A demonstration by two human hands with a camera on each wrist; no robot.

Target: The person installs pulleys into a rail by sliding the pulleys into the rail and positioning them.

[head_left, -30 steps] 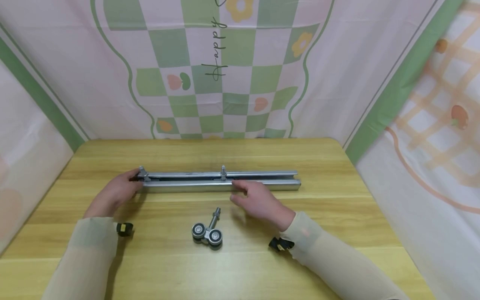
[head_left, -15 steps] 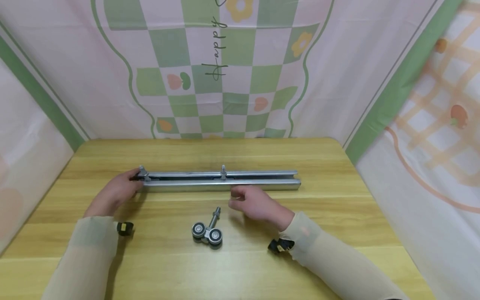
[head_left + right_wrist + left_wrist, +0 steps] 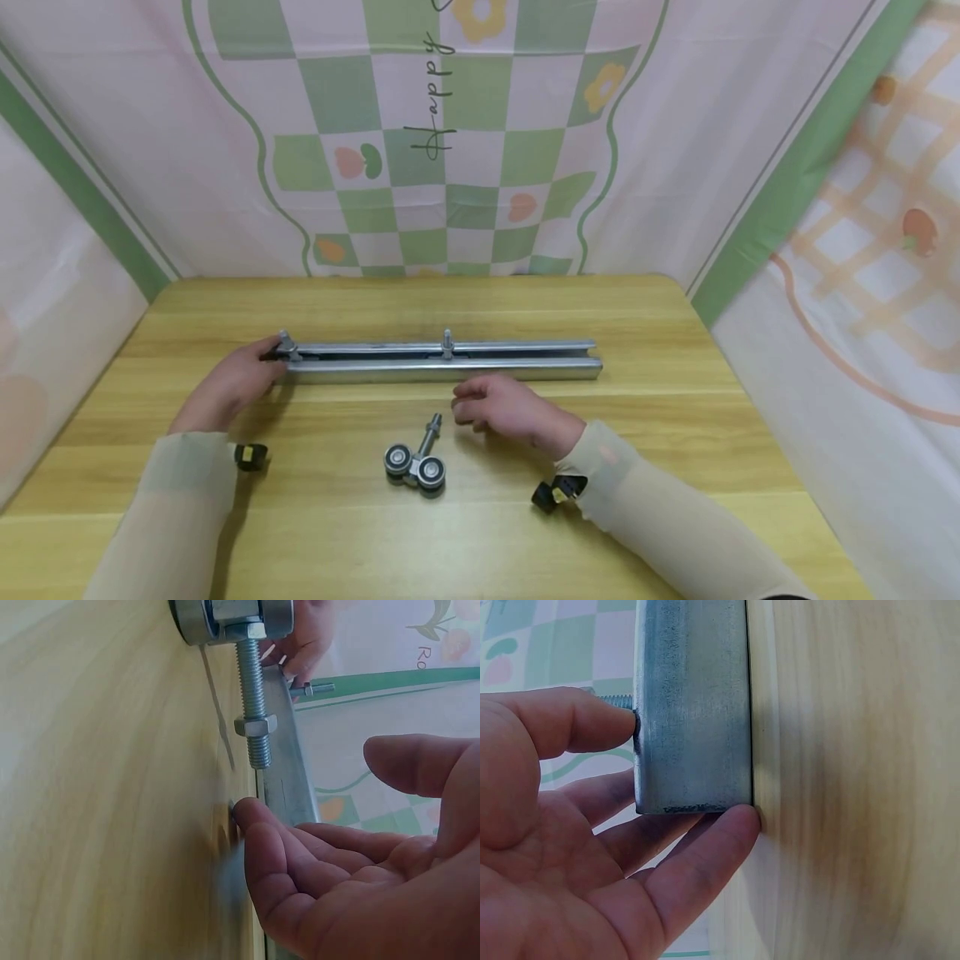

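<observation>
A silver metal channel track (image 3: pixel 360 377) lies across the wooden table, slot upward. Two threaded bolts rise from the slot, one bolt (image 3: pixel 285 343) at the left end and another bolt (image 3: pixel 447 343) near the middle. My left hand (image 3: pixel 242 379) grips the left end; in the left wrist view its thumb (image 3: pixel 604 729) presses the top edge and the fingers lie against the end. In front of the track lies a roller trolley (image 3: pixel 431 472) with black-rimmed wheels and a bolt with nuts. My right hand (image 3: pixel 517 410) hovers between track and trolley, fingers loosely bent, holding nothing.
The wooden tabletop (image 3: pixel 637 517) extends around the parts. Printed curtains hang on three sides, with a green-checked curtain (image 3: pixel 472 150) behind the table. A black wrist camera (image 3: pixel 250 456) sits at the left cuff.
My right hand has left the front side of the track and come nearer to me and slightly left, toward the trolley. The left hand, track and trolley stay put.
</observation>
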